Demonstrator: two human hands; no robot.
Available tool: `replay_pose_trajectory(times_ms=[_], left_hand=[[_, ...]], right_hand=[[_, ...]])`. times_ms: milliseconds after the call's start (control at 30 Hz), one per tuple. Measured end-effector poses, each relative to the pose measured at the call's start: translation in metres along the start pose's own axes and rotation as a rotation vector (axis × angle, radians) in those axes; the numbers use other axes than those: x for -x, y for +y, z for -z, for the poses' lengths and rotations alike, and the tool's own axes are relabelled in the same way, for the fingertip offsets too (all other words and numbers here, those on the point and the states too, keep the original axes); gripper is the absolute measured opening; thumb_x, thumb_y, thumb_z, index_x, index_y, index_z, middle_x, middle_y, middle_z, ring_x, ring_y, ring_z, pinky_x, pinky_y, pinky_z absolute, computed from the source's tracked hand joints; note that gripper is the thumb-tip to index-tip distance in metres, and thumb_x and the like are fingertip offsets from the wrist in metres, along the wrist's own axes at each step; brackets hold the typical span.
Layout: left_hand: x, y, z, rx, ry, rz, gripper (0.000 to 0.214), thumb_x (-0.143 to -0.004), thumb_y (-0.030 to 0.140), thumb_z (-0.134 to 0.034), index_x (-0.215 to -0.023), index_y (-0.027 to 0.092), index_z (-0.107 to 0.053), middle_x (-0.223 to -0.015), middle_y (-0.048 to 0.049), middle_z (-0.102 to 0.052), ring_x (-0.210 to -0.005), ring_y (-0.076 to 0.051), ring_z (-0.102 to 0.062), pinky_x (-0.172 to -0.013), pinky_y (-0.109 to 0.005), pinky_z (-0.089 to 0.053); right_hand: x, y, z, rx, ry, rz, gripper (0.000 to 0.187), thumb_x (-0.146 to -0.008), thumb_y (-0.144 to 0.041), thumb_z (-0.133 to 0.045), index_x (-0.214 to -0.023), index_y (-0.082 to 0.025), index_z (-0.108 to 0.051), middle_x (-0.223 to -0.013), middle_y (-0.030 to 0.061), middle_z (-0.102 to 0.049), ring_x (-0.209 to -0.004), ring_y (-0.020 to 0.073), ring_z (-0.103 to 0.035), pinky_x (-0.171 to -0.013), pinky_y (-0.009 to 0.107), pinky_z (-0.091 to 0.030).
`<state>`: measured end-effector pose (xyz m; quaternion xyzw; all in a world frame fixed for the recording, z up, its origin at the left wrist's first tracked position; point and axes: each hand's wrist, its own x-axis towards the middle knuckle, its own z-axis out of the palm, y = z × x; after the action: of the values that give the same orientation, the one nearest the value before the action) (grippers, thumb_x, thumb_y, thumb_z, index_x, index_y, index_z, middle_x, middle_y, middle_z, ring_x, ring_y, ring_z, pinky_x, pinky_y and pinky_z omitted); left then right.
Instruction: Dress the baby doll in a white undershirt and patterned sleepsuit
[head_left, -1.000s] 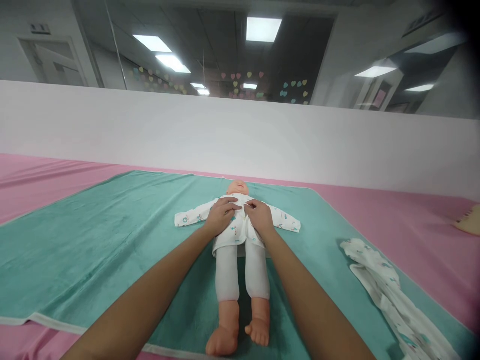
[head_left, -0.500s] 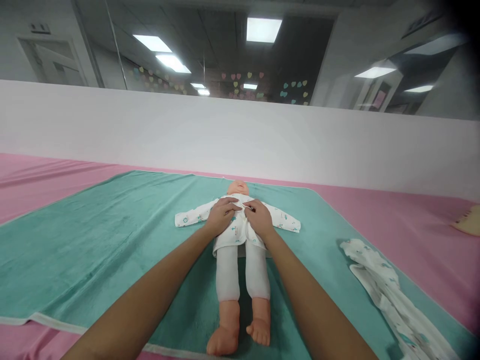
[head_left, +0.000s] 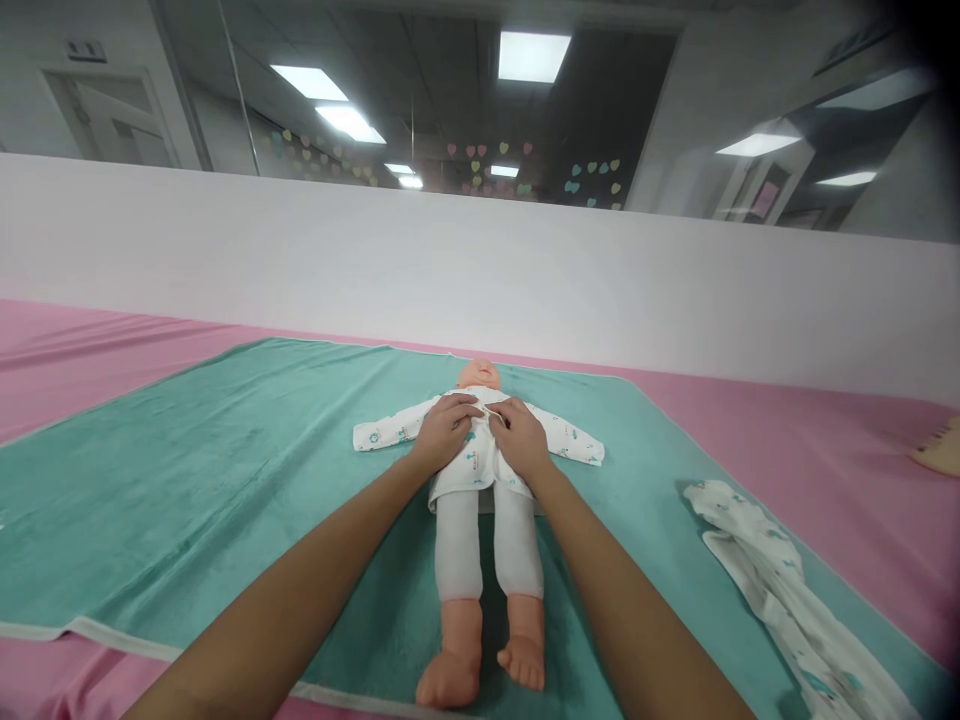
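A baby doll (head_left: 480, 374) lies on its back on a teal blanket (head_left: 225, 480), feet toward me. It wears a white printed baby shirt (head_left: 469, 468) with the sleeves spread out to both sides. My left hand (head_left: 448, 430) rests on the shirt's chest, its fingers bent and pinching at the front opening. Beside it, my right hand (head_left: 520, 434) grips the other side of the opening between thumb and fingers. Whatever small fastening lies between the fingertips is too small to make out. The doll's white cloth legs and bare feet stick out below the hem.
White printed baby clothing (head_left: 780, 590) lies crumpled on the blanket at the right. A pink cloth (head_left: 810, 440) spreads under the blanket. Behind stands a low white wall (head_left: 450, 270) with glass above it. A tan object (head_left: 937, 447) sits at the far right edge.
Both hands stay at the shirt's front with almost no movement. The whole view has shifted very slightly.
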<state>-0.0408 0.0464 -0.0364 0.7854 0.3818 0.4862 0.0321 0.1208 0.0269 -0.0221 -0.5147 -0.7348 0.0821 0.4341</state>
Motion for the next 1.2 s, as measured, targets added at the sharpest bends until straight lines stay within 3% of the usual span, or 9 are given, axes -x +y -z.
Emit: replay_pose_trajectory(times_ms=[100,267,467,867,1200], left_hand=[[0.0,0.002,0.001,-0.021,0.01,-0.021,0.03,-0.078,0.006,-0.041,-0.088,0.021,-0.066,-0.107,-0.0007,-0.06,-0.103,-0.015,-0.05,-0.094,-0.033,-0.04],[0.0,0.005,0.004,-0.082,0.016,-0.085,0.035,-0.083,0.009,-0.038,-0.106,0.021,-0.06,-0.106,-0.0031,-0.06,-0.101,-0.016,-0.051,-0.091,-0.033,-0.043],[0.001,0.003,0.003,-0.129,0.006,-0.095,0.033,-0.082,0.008,-0.039,-0.101,0.022,-0.064,-0.108,-0.0032,-0.059,-0.102,-0.017,-0.05,-0.091,-0.034,-0.043],[0.001,0.0,0.003,-0.144,0.006,-0.115,0.028,-0.081,0.008,-0.042,-0.092,0.02,-0.064,-0.107,-0.0027,-0.059,-0.102,-0.016,-0.05,-0.092,-0.034,-0.042],[0.001,0.001,0.004,-0.178,-0.017,-0.115,0.029,-0.081,0.008,-0.04,-0.092,0.021,-0.064,-0.11,-0.0024,-0.058,-0.104,-0.016,-0.049,-0.092,-0.033,-0.042]], right_hand=[[0.001,-0.002,0.001,0.055,-0.001,0.033,0.026,-0.084,-0.027,-0.041,-0.101,-0.028,-0.061,-0.098,-0.0003,-0.057,-0.084,0.0142,-0.054,-0.074,0.028,-0.04],[0.002,-0.005,0.002,0.113,0.002,0.066,0.027,-0.085,-0.025,-0.04,-0.101,-0.028,-0.061,-0.097,0.0001,-0.056,-0.083,0.0138,-0.055,-0.072,0.027,-0.039],[0.003,-0.006,0.003,0.105,-0.01,0.068,0.027,-0.085,-0.026,-0.039,-0.1,-0.028,-0.062,-0.093,-0.0005,-0.055,-0.078,0.0127,-0.054,-0.068,0.026,-0.038],[-0.003,0.002,0.003,-0.346,-0.017,-0.081,0.031,-0.083,-0.04,-0.041,-0.085,-0.025,-0.067,-0.093,0.0008,-0.064,-0.091,0.0168,-0.055,-0.083,0.03,-0.04],[-0.006,0.007,-0.002,-0.306,-0.029,-0.153,0.026,-0.071,-0.035,-0.05,-0.091,-0.023,-0.063,-0.082,-0.0009,-0.061,-0.061,0.0118,-0.049,-0.062,0.026,-0.042]])
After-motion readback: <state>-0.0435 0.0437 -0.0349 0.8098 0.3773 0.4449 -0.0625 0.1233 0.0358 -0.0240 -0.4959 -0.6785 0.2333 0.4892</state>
